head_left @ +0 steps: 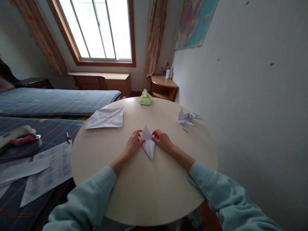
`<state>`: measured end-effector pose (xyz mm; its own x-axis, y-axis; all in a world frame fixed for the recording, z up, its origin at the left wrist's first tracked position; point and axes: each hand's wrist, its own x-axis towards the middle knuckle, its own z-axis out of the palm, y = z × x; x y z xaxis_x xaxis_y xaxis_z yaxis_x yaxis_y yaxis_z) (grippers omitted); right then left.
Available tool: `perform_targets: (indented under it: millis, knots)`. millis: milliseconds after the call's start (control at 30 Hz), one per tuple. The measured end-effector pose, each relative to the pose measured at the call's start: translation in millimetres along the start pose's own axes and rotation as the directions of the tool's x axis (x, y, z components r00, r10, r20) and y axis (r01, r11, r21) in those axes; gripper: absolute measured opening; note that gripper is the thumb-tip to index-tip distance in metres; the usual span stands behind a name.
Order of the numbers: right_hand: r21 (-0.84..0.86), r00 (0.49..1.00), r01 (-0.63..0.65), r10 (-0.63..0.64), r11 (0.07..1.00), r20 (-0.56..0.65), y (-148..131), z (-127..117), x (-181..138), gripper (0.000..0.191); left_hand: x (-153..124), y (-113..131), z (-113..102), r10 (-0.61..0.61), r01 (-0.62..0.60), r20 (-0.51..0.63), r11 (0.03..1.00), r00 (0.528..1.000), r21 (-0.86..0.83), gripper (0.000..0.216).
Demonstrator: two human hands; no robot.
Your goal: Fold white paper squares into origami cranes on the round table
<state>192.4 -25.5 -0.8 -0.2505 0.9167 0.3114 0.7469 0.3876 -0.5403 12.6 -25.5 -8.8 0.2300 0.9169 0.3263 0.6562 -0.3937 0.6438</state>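
A white sheet of paper folded into a narrow kite shape (148,142) lies near the middle of the round table (134,186), one point toward me and one away. My left hand (134,140) grips its left edge, thumb on top and fingers curled at the side. On the opposite edge, my right hand (161,139) pinches the paper between thumb and fingers. Folded paper cranes (189,118) rest farther off to the right. Creased white paper sheets (106,118) lie flat at the left back of the table.
A green tissue pack (145,98) stands at the table's far edge. To the left, a bed (81,126) holds printed sheets (51,166), a pen (68,137) and a bag-like item (20,139). The white wall (252,112) runs close along the right.
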Motion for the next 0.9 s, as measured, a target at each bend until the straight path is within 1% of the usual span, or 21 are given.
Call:
perform_targets:
  millis: [67,100,167,267,333,367,433,500,533,600,667,733,800,900]
  knots:
    - [-0.014,0.999,0.032,-0.031,0.999,0.032,0.5,-1.3,-0.2,0.003,0.2,0.4,-2.0,0.05,-0.051,0.038,0.998,0.998,0.043,0.023]
    - [-0.017,0.998,0.042,-0.041,0.999,0.044,1.2,-2.1,-0.2,0.004,0.7,0.4,-4.0,0.084,-0.088,0.065,0.994,0.994,0.071,0.018]
    - [-0.022,0.998,0.047,-0.046,0.999,0.046,3.4,-3.1,0.0,0.006,1.9,-0.4,-9.4,0.155,-0.171,0.133,0.979,0.979,0.116,0.016]
    - [-0.061,0.997,0.073,-0.072,0.996,0.01,7.0,-3.6,0.1,0.015,2.8,-3.0,-18.1,0.23,-0.27,0.267,0.955,0.936,0.124,0.023]
    - [-0.074,0.993,0.117,-0.117,0.99,0.007,8.7,-3.4,-0.2,0.02,1.8,-4.5,-21.6,0.236,-0.293,0.334,0.947,0.912,0.13,0.033]
    - [-0.064,0.99,0.139,-0.139,0.988,0.017,9.1,-3.2,-0.4,0.022,1.0,-5.0,-22.3,0.231,-0.294,0.349,0.945,0.908,0.141,0.037]
    - [-0.007,0.988,0.153,-0.153,0.988,0.026,9.1,-2.8,-0.9,0.022,-1.1,-5.3,-21.9,0.217,-0.288,0.348,0.943,0.912,0.167,0.043]
    - [0.108,0.994,0.109,-0.11,0.988,0.008,7.9,-2.1,-1.3,0.023,-2.7,-5.0,-20.3,0.225,-0.294,0.334,0.941,0.915,0.17,0.046]
    - [0.199,0.997,0.072,-0.074,0.977,0.001,7.1,-1.6,-1.4,0.024,-3.2,-4.8,-19.5,0.232,-0.297,0.327,0.941,0.916,0.165,0.048]
    - [0.417,1.0,-0.007,0.005,0.909,0.007,5.1,-0.6,-1.6,0.028,-3.6,-4.1,-18.1,0.243,-0.302,0.317,0.941,0.917,0.152,0.052]
    - [0.593,0.996,-0.084,0.081,0.801,0.032,3.4,0.6,-2.1,0.037,-3.5,-2.3,-17.5,0.252,-0.308,0.314,0.94,0.915,0.144,0.052]
    - [0.684,0.983,-0.167,0.171,0.71,0.062,1.7,1.9,-3.2,0.048,-3.5,1.1,-17.8,0.256,-0.307,0.316,0.944,0.914,0.124,0.049]
    - [0.74,0.958,-0.26,0.261,0.62,0.118,-0.6,3.0,-4.9,0.056,-3.6,6.4,-19.1,0.234,-0.276,0.325,0.957,0.916,0.09,0.041]
    - [0.803,0.92,-0.357,0.33,0.478,0.213,-6.3,4.4,-8.3,0.053,-3.9,16.7,-22.9,0.189,-0.221,0.347,0.974,0.919,0.053,0.037]
